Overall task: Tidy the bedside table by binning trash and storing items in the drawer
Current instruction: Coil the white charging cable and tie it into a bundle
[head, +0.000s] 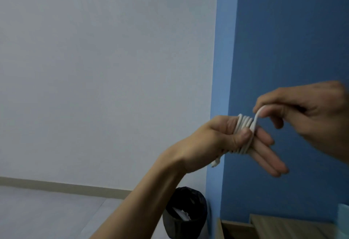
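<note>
A white cable (243,123) is wound in several loops around the straight fingers of my left hand (226,138), and my left thumb presses the loops against the fingers. One plug end hangs below the left wrist. My right hand (309,114) is raised just to the right and pinches the free end of the cable between thumb and forefinger, arched above the coil. Both hands are held up in front of the blue wall. A black bin (186,218) with white paper in it stands on the floor below. The wooden bedside table (283,227) shows at the bottom right.
A white wall fills the left, meeting a blue wall on the right. Grey floor with a pale skirting board runs along the bottom left. A light blue object (343,214) sits on the table at the right edge.
</note>
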The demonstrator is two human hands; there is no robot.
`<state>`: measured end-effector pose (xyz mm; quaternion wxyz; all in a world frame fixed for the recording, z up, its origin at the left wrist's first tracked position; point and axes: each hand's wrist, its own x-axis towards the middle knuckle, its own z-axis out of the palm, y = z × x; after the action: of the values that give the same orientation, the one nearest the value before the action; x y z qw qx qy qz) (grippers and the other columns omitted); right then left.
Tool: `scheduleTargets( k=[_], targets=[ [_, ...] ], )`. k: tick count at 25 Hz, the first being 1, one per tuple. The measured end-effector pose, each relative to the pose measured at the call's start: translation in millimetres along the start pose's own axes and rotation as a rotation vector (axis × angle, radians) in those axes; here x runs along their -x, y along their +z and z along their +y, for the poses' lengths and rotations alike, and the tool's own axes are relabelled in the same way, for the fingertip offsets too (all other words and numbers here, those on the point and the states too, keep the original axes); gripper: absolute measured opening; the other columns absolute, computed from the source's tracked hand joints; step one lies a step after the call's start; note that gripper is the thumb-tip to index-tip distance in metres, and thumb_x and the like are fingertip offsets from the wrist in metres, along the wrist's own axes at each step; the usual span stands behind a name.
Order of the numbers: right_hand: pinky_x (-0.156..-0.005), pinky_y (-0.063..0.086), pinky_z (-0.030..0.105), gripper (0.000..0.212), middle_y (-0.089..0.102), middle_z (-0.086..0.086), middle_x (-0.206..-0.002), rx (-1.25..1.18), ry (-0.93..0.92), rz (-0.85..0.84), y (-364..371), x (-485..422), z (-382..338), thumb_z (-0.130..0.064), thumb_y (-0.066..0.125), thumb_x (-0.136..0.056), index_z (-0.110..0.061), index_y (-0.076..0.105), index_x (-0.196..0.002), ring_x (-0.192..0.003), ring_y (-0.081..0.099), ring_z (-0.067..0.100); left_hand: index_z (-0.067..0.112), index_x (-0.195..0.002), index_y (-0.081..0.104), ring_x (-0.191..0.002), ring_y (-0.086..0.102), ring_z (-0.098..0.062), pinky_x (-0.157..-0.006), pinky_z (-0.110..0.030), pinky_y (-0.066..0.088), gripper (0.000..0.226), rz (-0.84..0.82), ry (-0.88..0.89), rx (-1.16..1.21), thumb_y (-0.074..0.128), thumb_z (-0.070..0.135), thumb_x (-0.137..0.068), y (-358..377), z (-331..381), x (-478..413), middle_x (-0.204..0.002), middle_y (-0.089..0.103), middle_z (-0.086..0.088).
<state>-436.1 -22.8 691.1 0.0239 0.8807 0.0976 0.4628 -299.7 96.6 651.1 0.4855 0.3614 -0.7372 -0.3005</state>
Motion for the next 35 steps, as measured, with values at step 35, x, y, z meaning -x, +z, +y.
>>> scheduleTargets(
  k=[35],
  targets=[
    [-0.06,0.044,0.02,0.011,0.057,-0.012,-0.069,-0.099,0.086,0.139,26,14,-20,-0.032,0.06,-0.08,-0.024,0.064,-0.073,-0.067,0.056,0.006,0.002,-0.095,0.053,-0.076,0.066,-0.021,-0.08,-0.016,0.051,0.02,0.427,0.056,-0.156,0.036,-0.008,-0.096,7,-7,18,-0.088,0.064,-0.034]
  ],
)
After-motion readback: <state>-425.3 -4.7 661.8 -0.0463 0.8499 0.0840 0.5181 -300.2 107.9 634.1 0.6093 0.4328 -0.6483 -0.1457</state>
